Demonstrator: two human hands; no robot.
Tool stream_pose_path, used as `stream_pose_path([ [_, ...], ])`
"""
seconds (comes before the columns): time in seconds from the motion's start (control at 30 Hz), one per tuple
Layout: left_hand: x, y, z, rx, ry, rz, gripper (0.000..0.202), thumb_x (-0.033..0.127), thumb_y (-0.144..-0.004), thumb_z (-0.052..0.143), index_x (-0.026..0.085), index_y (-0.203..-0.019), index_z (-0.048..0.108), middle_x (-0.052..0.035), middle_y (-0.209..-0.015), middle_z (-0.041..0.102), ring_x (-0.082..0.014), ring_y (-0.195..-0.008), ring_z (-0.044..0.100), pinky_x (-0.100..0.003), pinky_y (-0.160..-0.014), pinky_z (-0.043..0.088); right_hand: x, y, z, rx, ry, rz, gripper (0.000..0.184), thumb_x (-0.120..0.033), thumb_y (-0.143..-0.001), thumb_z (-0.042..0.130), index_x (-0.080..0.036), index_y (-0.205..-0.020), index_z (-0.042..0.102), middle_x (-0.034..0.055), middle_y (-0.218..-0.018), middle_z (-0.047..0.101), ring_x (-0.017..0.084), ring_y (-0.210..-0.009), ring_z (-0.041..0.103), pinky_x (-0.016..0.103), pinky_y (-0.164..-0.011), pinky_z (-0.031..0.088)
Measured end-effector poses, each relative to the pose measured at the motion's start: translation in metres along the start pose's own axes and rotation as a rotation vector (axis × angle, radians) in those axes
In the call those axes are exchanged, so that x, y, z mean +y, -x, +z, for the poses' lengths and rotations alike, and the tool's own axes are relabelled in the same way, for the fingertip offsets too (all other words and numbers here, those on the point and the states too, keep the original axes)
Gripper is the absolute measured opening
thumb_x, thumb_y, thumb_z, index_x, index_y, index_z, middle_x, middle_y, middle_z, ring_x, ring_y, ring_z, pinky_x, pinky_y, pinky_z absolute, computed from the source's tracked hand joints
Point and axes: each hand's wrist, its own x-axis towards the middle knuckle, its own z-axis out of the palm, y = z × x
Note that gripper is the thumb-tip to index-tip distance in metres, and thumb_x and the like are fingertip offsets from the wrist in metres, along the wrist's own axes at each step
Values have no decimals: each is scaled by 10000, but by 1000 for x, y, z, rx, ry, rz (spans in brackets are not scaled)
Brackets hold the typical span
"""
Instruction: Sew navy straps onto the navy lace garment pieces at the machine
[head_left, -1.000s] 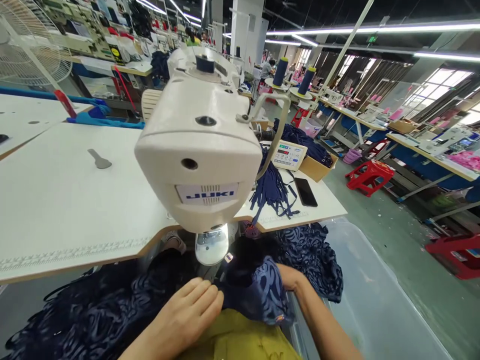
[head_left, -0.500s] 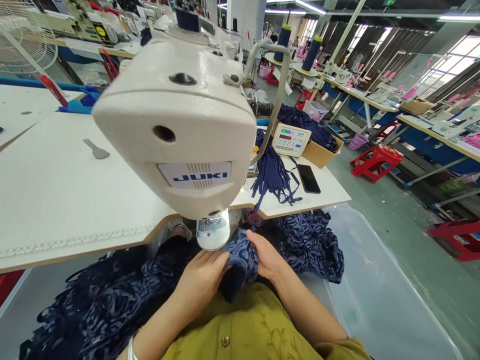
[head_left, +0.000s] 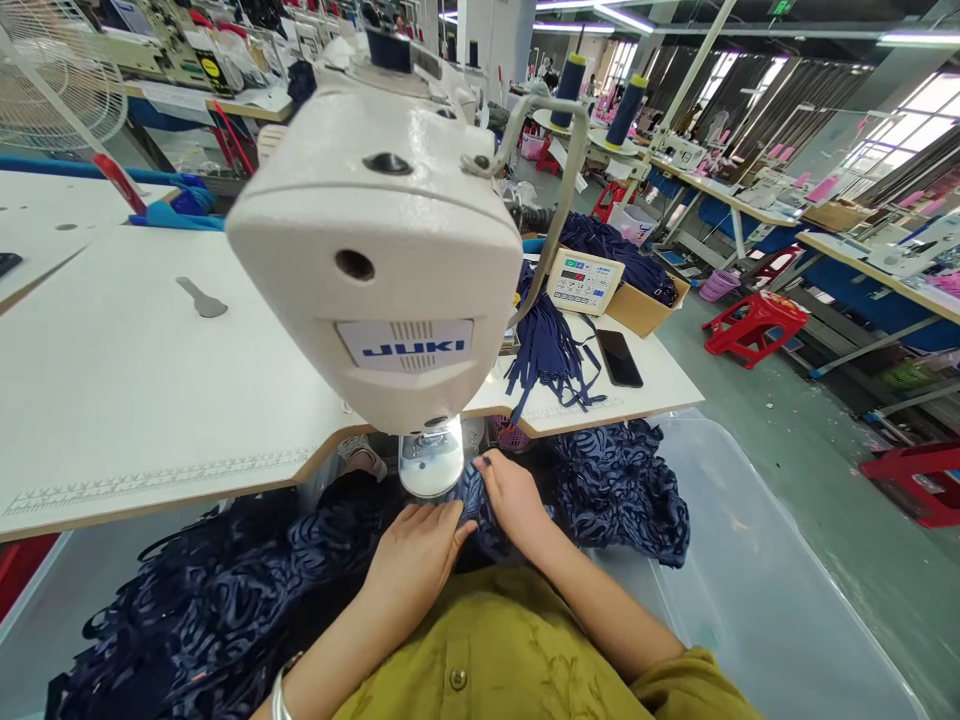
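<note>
Head view: blue patterned cloth [head_left: 472, 490] held between both hands, at five o'clock from the machine [head_left: 382, 230].
Left hand [head_left: 420, 550], at seven o'clock from the cloth, is closed on its near edge; right hand [head_left: 514, 495], at three o'clock, grips it with the thumb on top, its other fingers mostly hidden; the cloth should handle as light, soft and limp, likely stretchy, hardly fragile but quick to bunch or fold under; best pinched flat at two edges, fingertips clear of the guard [head_left: 431, 465] just beside it; similar piles lie at eight o'clock [head_left: 217, 590] and three o'clock [head_left: 622, 490].
</note>
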Motion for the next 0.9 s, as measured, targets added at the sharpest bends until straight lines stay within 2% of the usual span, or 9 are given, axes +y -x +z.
stream_pose_path([
  [0.07,1,-3,0,-49,29,-14,165,237,-918,399,161,-952,541,-76,-823,686,-210,-737,653,-324,-674,489,-4,-1,-3,-18,-190,-15,315,-358,-1000,294,-194,-834,506,-3,-686,525,143,-650,493,222,-577,371],
  [0.17,2,-5,1,-129,61,-29,187,108,-844,387,150,-955,531,-76,-784,680,-206,-709,653,-311,-657,499,-8,4,0,-9,-350,-78,364,-403,-1001,273,-197,-810,503,-9,-682,519,139,-648,497,217,-572,391],
  [0.3,2,-2,3,-212,73,-67,208,76,-817,374,135,-910,550,-81,-677,654,-248,-623,643,-373,-630,505,-3,11,11,114,76,-197,399,-341,-1004,264,-187,-757,537,32,-721,552,149,-646,511,237,-595,383],
  [0.43,-1,2,-2,-209,102,-131,257,274,-917,399,122,-1062,545,-140,-892,686,-269,-804,670,-412,-742,526,-2,10,-4,64,172,-263,337,-306,-1005,326,-163,-945,625,59,-800,629,163,-724,588,238,-654,422],
  [0.57,-12,4,-25,-128,399,-114,626,539,-839,547,167,-1324,414,-170,-1274,562,-280,-1169,548,-420,-970,458,-20,10,-41,-243,-67,-384,252,-313,-982,423,-204,-1023,646,28,-924,686,143,-835,627,211,-749,448],
  [0.67,-22,4,-48,-176,726,-47,417,510,-861,537,193,-1128,584,-78,-1069,662,-208,-1011,614,-313,-892,493,-42,13,-64,-473,-139,-501,236,-319,-971,446,-238,-1065,647,-5,-944,701,130,-808,643,201,-733,452],
  [0.73,-27,1,-62,-200,777,-85,341,470,-909,469,178,-849,635,-10,-798,667,-142,-743,621,-224,-674,500,-53,13,-70,-415,-156,-468,241,-334,-962,464,-267,-1131,622,-16,-971,701,124,-777,647,198,-706,455],
  [0.8,-30,-2,-71,-90,665,-170,351,434,-929,444,172,-775,619,16,-696,633,-116,-631,577,-201,-564,451,-59,9,-70,-253,-97,-408,248,-357,-958,468,-289,-1139,622,-16,-930,699,130,-756,641,204,-694,451],
  [0.9,-31,-7,-77,269,284,-197,242,369,-912,506,171,-976,628,-37,-870,670,-174,-812,612,-283,-749,479,-59,0,-58,-75,93,-395,280,-367,-975,423,-286,-1088,666,4,-777,672,142,-716,624,216,-680,438],
])
